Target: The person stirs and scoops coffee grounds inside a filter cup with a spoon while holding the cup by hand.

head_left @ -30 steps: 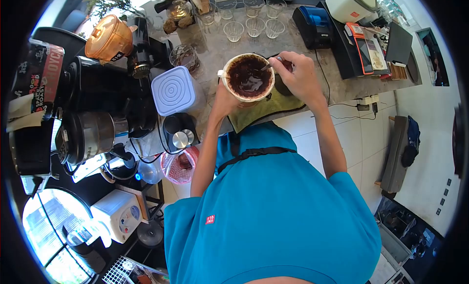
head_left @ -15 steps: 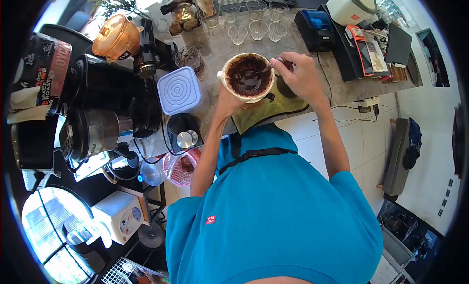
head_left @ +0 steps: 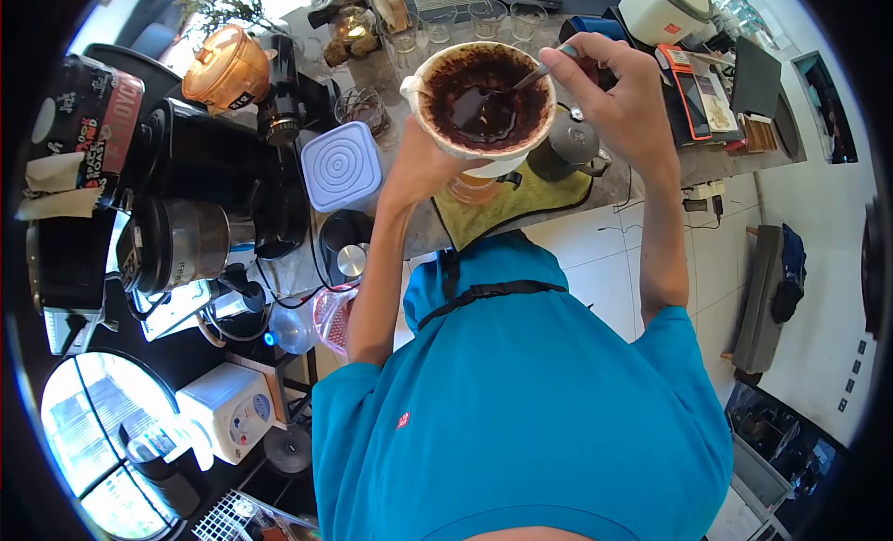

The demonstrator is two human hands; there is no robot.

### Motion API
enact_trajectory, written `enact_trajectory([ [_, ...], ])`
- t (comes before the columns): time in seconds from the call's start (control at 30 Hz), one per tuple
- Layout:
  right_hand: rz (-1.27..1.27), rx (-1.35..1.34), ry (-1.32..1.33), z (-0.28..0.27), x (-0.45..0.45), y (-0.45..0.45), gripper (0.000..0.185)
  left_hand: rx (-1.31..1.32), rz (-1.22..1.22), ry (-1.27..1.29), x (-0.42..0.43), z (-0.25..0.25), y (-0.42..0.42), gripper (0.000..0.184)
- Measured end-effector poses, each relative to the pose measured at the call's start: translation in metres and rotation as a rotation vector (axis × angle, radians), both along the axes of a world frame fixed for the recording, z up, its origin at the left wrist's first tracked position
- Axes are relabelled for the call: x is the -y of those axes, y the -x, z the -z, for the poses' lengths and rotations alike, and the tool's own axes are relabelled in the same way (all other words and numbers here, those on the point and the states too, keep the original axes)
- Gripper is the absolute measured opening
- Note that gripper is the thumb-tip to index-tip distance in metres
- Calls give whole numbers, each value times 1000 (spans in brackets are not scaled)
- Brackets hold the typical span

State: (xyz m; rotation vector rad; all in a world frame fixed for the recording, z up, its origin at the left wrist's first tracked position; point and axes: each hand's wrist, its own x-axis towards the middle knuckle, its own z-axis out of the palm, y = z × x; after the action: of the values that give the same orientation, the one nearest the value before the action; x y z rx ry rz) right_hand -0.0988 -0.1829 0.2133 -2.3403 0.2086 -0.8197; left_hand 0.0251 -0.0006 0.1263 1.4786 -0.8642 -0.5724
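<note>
My left hand (head_left: 419, 165) is wrapped round the side of a white coffee dripper (head_left: 526, 148), raised above the counter. Inside, wet dark coffee grounds (head_left: 446, 108) coat the wall, with dark shiny liquid in the middle. Between thumb and fingers, my right hand (head_left: 621, 99) pinches the metal handle of a spoon (head_left: 530, 79); the spoon's lower end is hidden in the coffee. Below the dripper, a glass server (head_left: 473, 189) with something amber-brown in it stands on a green cloth (head_left: 535, 204). A grey kettle (head_left: 567, 146) sits beneath my right wrist.
Several small glasses (head_left: 488, 20) stand at the counter's back. Left of my hand is a lidded container (head_left: 341, 167), with coffee machines further left. A white rice-cooker-like appliance (head_left: 665, 13) and an orange card terminal (head_left: 684, 90) are at the right.
Both hands have risen towards the camera with the dripper and spoon, so these look larger. The server and kettle below now show more. The spoon stays in the coffee.
</note>
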Motion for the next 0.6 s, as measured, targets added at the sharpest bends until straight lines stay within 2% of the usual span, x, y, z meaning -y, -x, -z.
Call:
enact_trajectory([
  [0.1, -21, 25, -3, 0, -1, 1, 27, 9, 51, -16, -1, -3, -3, 84],
  [0.17, -37, -95, -178, 5, 4, -1, 29, 1, 43, -25, -2, -5, -3, 85],
  [0.2, -41, -96, -177, 10, 11, -3, 29, -7, 37, -34, -3, -6, -2, 85],
  [0.27, -82, -86, -377, 20, 24, -9, 34, 11, 30, -24, -1, -6, -3, 86],
  [0.37, -100, -31, -462, 19, 24, -8, 33, 10, 34, -1, 1, -2, -4, 90],
  [0.5, -90, 53, -433, 12, 24, -2, 32, 0, 39, -29, 0, -2, -2, 95],
  [0.57, -89, 16, -345, 2, 20, 4, 31, -4, 45, -9, 1, 0, -1, 95],
  [0.6, -8, -18, -214, -3, 11, 8, 32, -5, 52, 13, 2, 1, -1, 95],
])
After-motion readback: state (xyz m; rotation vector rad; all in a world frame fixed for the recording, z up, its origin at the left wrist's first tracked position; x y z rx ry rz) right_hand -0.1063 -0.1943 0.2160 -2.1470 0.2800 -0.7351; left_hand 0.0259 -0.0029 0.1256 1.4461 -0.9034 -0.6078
